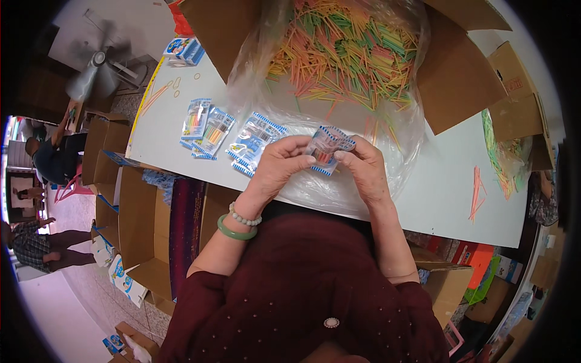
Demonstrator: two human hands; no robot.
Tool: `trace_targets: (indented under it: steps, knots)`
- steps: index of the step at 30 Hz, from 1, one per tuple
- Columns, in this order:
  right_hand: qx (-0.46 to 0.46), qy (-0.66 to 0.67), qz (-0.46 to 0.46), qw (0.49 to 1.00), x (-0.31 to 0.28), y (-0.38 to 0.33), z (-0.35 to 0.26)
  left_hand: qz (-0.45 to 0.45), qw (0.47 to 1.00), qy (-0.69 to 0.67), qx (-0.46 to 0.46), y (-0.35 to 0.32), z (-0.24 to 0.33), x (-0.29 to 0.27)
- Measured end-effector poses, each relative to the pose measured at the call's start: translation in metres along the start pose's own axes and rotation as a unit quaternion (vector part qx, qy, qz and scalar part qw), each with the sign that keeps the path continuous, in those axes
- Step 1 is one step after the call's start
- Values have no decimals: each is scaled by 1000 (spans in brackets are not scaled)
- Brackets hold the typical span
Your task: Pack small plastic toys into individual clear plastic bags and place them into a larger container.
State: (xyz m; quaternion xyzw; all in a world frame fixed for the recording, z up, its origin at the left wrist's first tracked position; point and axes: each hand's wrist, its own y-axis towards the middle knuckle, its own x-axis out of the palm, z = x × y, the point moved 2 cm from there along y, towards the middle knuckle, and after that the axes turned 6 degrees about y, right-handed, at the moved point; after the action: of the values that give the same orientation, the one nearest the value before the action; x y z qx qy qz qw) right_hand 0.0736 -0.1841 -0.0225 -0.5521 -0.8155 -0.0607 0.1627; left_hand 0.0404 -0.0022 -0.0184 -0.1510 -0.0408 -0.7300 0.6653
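At the near edge of the white table (436, 181), left hand (279, 162) and right hand (362, 166) both pinch one small blue-striped packet (327, 148) of coloured sticks, held just above a clear plastic bag (339, 121). Filled packets (233, 136) lie just left of the hands; loose sticks (345, 48) fill the bag in the cardboard box (460, 85) beyond.

The small packet (327, 148) is partly covered by the fingers of the left hand (284, 162) and right hand (363, 166), so its contents stay unclear. The cardboard box (460, 72) runs off the top edge. The fan (97, 66) blades blur. People at the far left are too small to make out.
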Motion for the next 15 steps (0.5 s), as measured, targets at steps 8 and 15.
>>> trace_targets:
  steps: [8, 15]
  knots:
    - [-30, -100, -2, 995, 13, -4, -2, 29, 983, 147, 109, 6, -1, 6]
    - [37, -118, -23, 992, 42, 6, 5, 84, 984, 93, 125, -12, 8, 0]
